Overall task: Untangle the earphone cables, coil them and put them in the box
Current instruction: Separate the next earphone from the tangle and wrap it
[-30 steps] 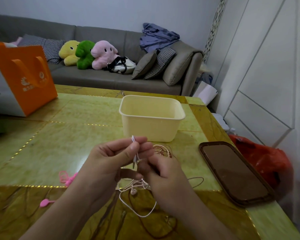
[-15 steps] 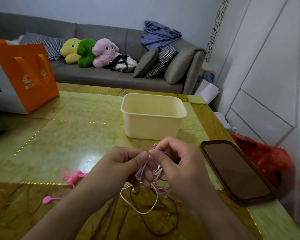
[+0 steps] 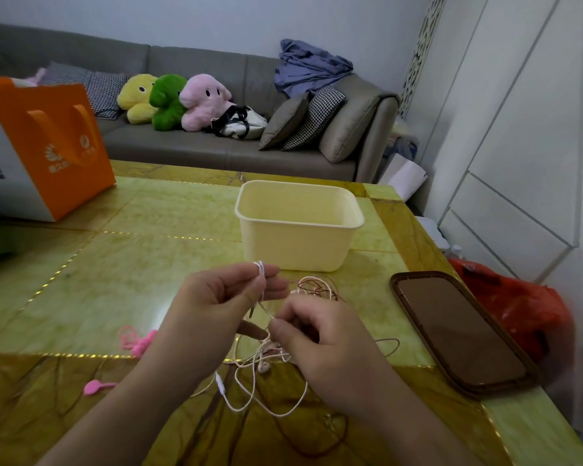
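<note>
While both hands (image 3: 216,307) (image 3: 323,341) pinch the white cable (image 3: 266,391), box (image 3: 297,243) stands apart.

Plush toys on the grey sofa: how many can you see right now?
3, in a row on the sofa seat: a yellow plush toy at left, a green plush toy in the middle, a pink plush toy at right. Cushions might hide others.

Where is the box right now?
The box stands on the table mid-view, just beyond both hands, left of the brown tray.
</note>
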{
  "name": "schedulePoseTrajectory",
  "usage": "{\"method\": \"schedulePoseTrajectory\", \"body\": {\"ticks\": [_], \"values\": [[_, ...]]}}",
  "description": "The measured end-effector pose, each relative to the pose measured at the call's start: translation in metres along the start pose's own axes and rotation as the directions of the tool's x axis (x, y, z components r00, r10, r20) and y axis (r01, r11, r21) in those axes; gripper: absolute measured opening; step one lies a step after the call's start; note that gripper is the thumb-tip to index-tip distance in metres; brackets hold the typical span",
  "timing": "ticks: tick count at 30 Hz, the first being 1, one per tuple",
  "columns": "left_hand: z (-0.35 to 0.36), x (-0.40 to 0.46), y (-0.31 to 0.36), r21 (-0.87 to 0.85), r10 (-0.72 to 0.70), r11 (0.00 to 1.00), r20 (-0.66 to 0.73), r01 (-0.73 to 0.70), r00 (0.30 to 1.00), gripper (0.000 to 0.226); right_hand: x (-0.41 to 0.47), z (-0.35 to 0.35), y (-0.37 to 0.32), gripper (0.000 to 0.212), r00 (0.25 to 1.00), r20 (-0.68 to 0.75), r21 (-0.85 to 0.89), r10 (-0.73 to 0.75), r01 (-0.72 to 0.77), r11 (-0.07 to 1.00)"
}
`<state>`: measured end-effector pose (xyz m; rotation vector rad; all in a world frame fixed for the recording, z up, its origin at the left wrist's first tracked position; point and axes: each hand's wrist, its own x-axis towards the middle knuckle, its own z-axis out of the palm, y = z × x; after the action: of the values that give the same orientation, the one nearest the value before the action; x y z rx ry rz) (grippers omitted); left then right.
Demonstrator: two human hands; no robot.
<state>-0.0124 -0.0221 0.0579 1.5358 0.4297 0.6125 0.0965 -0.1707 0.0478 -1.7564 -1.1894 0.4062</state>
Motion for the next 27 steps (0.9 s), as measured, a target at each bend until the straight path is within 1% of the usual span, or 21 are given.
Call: {"method": "schedulePoseTrajectory", "body": {"ticks": [1,3,4,5,7,8,10,11,12,14,15,16,18,19,20,21,23,24,25,27], "values": [[-0.001,0.0,-0.003,0.082,-0.01,0.997,0.047,0.006,0.999,0.02,-0.001,-0.002,-0.003,0.022,1.0,-0.018,0.024,-0.016,0.017,1.0],[-0.002,-0.001,-0.004,0.208,-0.068,0.978,0.193,0.027,0.979,0.022,0.0,-0.008,-0.007,0.021,0.995,-0.099,0.13,-0.016,0.029,0.991],[-0.002,-0.003,-0.004,0.226,-0.11,0.973,0.252,0.052,0.961,0.024,0.001,-0.011,-0.007,0.02,0.989,-0.145,0.172,-0.008,0.033,0.985],[-0.001,-0.004,-0.003,0.207,-0.15,0.974,0.301,0.089,0.942,0.026,0.002,-0.014,-0.007,0.021,0.98,-0.198,0.178,-0.009,0.045,0.983],[0.0,-0.007,0.0,0.067,-0.193,0.981,0.38,0.182,0.905,0.024,0.005,-0.017,-0.001,0.021,0.962,-0.274,0.129,-0.005,0.042,0.991],[0.001,-0.008,0.002,-0.037,-0.193,0.973,0.421,0.23,0.886,0.022,0.007,-0.017,0.004,0.02,0.96,-0.278,0.131,0.017,0.02,0.991],[0.003,-0.01,0.007,-0.235,-0.15,0.927,0.479,0.291,0.865,0.026,0.009,-0.012,0.009,0.021,0.97,-0.236,0.165,0.058,-0.019,0.986],[0.004,-0.01,0.008,-0.309,-0.128,0.905,0.459,0.293,0.879,0.026,0.009,-0.009,0.01,0.022,0.974,-0.217,0.18,0.065,-0.026,0.983],[0.006,-0.01,0.009,-0.371,-0.119,0.885,0.405,0.282,0.907,0.025,0.009,-0.006,0.011,0.021,0.979,-0.192,0.197,0.065,-0.026,0.98],[0.009,-0.008,0.01,-0.437,-0.122,0.872,0.243,0.221,0.962,0.028,0.008,-0.001,0.01,0.016,0.989,-0.131,0.196,0.063,-0.037,0.98],[0.009,-0.007,0.009,-0.426,-0.114,0.888,0.168,0.176,0.979,0.029,0.007,0.0,0.009,0.016,0.993,-0.101,0.156,0.065,-0.049,0.987],[0.009,-0.005,0.007,-0.367,-0.092,0.922,0.098,0.122,0.991,0.028,0.006,0.001,0.01,0.019,0.996,-0.07,0.093,0.061,-0.055,0.994],[0.008,-0.002,0.002,-0.148,-0.007,0.989,0.004,0.008,1.0,0.024,0.003,0.002,0.008,0.023,0.999,0.002,-0.024,0.051,-0.051,0.998],[0.007,-0.001,-0.002,-0.047,0.022,0.999,-0.007,-0.022,1.0,0.024,0.002,0.002,0.006,0.024,0.999,0.016,-0.051,0.038,-0.037,0.998],[0.006,0.0,-0.006,0.025,0.026,0.999,0.009,-0.026,1.0,0.024,0.001,0.001,0.004,0.024,1.0,0.011,-0.056,0.023,-0.022,0.998],[0.005,0.0,-0.009,0.105,0.017,0.994,0.056,-0.022,0.998,0.024,0.001,-0.001,0.002,0.025,1.0,-0.008,-0.039,0.01,-0.01,0.999],[0.004,-0.003,-0.012,0.268,-0.023,0.963,0.192,-0.029,0.981,0.025,0.002,-0.005,-0.002,0.026,0.997,-0.077,0.005,-0.02,0.021,1.0],[0.004,-0.004,-0.01,0.292,-0.057,0.956,0.252,-0.02,0.966,0.026,0.002,-0.008,-0.002,0.027,0.993,-0.111,0.033,-0.029,0.033,0.999],[0.004,-0.005,-0.008,0.258,-0.09,0.966,0.306,0.008,0.948,0.027,0.002,-0.01,-0.002,0.027,0.99,-0.138,0.082,-0.023,0.035,0.996],[0.004,-0.005,-0.002,0.087,-0.145,0.989,0.385,0.12,0.911,0.023,0.003,-0.013,-0.004,0.027,0.985,-0.174,0.208,0.005,0.032,0.978]]}}
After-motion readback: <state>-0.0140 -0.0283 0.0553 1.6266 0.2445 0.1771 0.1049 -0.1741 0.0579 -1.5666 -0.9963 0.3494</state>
